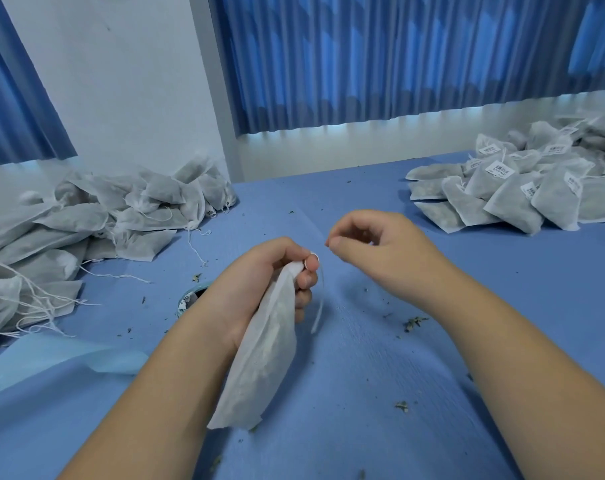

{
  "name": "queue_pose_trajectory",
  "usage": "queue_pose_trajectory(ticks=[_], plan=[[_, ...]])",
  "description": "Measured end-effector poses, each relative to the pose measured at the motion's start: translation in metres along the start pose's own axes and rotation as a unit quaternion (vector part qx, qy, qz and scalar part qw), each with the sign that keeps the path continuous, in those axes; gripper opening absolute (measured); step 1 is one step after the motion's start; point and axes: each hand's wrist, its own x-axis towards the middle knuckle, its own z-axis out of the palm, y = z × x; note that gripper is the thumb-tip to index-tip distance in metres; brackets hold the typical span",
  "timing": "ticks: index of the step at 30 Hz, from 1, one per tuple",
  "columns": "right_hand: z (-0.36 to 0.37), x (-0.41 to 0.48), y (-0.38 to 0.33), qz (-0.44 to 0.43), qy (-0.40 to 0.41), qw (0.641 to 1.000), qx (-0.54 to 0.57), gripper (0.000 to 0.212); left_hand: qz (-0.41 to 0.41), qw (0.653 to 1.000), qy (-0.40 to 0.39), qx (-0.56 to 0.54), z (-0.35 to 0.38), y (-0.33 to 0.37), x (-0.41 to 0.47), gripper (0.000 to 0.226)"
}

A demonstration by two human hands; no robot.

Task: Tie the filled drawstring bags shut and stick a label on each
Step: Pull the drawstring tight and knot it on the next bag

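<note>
My left hand (269, 275) grips the gathered neck of a filled white drawstring bag (263, 362), which hangs down toward me over the blue cloth. A thin string (320, 306) trails blurred from the bag's neck, looped around my left forefinger. My right hand (373, 244) hovers just right of it, thumb and forefinger pinched together at the string's end. An unlabelled pile of filled bags (86, 220) lies at the left, loose strings trailing. A labelled pile (522, 188) lies at the far right.
The table is covered in blue cloth (380, 393) with scattered dried herb bits. A roll of labels (190, 299) peeks out behind my left wrist. A light blue sheet (51, 362) lies at the near left. Blue curtains hang behind.
</note>
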Motion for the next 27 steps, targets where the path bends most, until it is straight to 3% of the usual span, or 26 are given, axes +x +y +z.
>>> queue_pose_trajectory(ticks=[3, 27], plan=[[-0.001, -0.005, -0.009, 0.005, -0.050, 0.994, 0.095, 0.023, 0.005, 1.000, 0.001, -0.003, 0.000, 0.000, 0.001, 0.010], [0.001, -0.005, 0.002, 0.014, -0.114, 0.991, 0.068, 0.012, 0.043, 0.989, -0.014, 0.143, -0.008, -0.006, 0.004, 0.018]])
